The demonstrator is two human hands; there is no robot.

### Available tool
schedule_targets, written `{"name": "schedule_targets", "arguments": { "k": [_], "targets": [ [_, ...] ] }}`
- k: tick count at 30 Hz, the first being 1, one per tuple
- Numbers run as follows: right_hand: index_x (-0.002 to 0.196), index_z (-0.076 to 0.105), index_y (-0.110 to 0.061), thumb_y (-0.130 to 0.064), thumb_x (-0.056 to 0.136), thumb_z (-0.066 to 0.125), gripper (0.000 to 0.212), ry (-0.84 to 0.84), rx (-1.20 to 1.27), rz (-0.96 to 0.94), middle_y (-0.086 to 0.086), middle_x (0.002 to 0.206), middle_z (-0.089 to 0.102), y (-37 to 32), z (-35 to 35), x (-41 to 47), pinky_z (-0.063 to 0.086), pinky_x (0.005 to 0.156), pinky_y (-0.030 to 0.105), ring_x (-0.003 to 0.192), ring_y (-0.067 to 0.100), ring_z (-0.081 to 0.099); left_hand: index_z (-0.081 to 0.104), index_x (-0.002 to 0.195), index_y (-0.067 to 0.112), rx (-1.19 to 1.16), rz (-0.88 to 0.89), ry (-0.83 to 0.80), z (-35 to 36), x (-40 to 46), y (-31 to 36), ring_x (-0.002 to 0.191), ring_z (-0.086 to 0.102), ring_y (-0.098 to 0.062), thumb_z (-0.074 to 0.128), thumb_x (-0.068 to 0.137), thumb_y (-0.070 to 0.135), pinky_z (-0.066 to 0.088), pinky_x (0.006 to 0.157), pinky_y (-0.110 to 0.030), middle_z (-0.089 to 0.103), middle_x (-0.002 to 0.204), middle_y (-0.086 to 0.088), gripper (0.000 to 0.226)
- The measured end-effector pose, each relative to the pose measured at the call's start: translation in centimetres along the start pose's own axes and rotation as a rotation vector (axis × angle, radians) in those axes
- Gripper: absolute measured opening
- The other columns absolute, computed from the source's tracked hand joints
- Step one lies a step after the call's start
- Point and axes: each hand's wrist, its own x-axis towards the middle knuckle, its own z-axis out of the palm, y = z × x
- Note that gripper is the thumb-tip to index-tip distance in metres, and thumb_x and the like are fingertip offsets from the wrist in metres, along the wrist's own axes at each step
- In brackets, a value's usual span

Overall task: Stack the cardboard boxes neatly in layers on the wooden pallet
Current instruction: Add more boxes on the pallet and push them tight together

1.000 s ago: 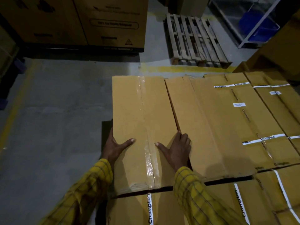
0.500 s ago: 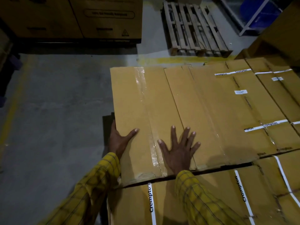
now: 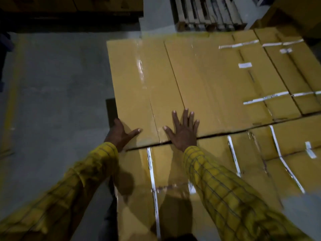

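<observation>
A long taped cardboard box (image 3: 139, 87) lies at the left end of the top layer, tight against the neighbouring box (image 3: 205, 87). My left hand (image 3: 119, 134) wraps the box's near left corner, thumb on top, fingers down the side. Flat on the top lies my right hand (image 3: 184, 131), fingers spread across the seam between the two boxes, holding nothing. More boxes with white tape strips (image 3: 278, 70) fill the layer to the right. A lower row of boxes (image 3: 173, 171) sits nearer me. The pallet under the stack is hidden.
An empty wooden pallet (image 3: 206, 14) lies on the grey concrete floor (image 3: 57, 94) beyond the stack. Large cartons (image 3: 69, 4) stand at the far left. A yellow floor line (image 3: 12, 101) runs along the left. Another big carton (image 3: 298, 13) stands at the far right.
My right hand went from curled at the seam to flat with spread fingers on the box tops. The view tilted down and closer. The left box now sits flush with its neighbour.
</observation>
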Motion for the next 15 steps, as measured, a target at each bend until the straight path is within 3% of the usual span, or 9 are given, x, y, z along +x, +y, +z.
{"name": "schedule_targets", "arguments": {
  "k": [2,5,7,10,15],
  "targets": [
    [0.165,0.007,-0.038,-0.076,0.098,0.026,0.079,-0.006,0.013,-0.027,0.014,0.172,-0.009,1.2,0.2,-3.5,0.0,0.121,0.069,0.157,0.042,-0.011,0.038,0.143,0.018,0.021,0.028,-0.026,0.0,-2.9,-1.5,0.12,0.06,-0.035,0.073,0.083,0.065,0.051,0.097,-0.042,0.059,0.138,-0.012,0.085],
    [0.164,0.018,-0.035,-0.073,0.098,0.03,0.077,0.03,0.014,-0.014,0.012,0.173,0.001,3.2,1.0,-9.8,0.001,0.12,0.072,0.158,0.043,-0.003,0.048,0.129,0.054,-0.131,0.126,0.025,1.2,-7.4,-4.5,0.118,0.06,-0.025,0.069,0.094,0.049,0.048,0.097,-0.037,0.057,0.132,0.001,0.042],
    [0.164,0.018,-0.036,-0.073,0.099,0.032,0.076,0.031,-0.007,0.042,0.011,0.173,0.001,5.1,1.8,-14.6,-0.001,0.118,0.073,0.158,0.043,-0.004,0.042,0.132,0.065,-0.19,0.138,0.05,2.9,-9.3,-6.6,0.126,0.056,-0.024,0.07,0.091,0.056,0.047,0.107,-0.043,0.054,0.14,0.004,0.05],
    [0.164,0.015,-0.04,-0.073,0.099,0.036,0.076,0.034,-0.037,0.213,0.01,0.174,-0.002,9.1,2.8,-21.0,0.005,0.116,0.076,0.158,0.042,-0.006,0.031,0.155,0.042,-0.215,0.083,0.138,5.3,-10.3,-8.0,0.139,0.046,-0.027,0.072,0.086,0.064,0.042,0.115,-0.053,0.045,0.154,-0.002,0.083],
    [0.163,0.004,-0.046,-0.074,0.098,0.024,0.073,0.027,-0.038,0.292,0.002,0.173,-0.015,14.0,3.5,-25.5,0.002,0.117,0.076,0.158,0.034,-0.015,0.033,0.151,0.052,-0.247,0.104,0.231,6.7,-10.6,-7.4,0.141,0.041,-0.027,0.076,0.085,0.059,0.041,0.114,-0.05,0.039,0.157,0.001,0.079]
  ]
}}
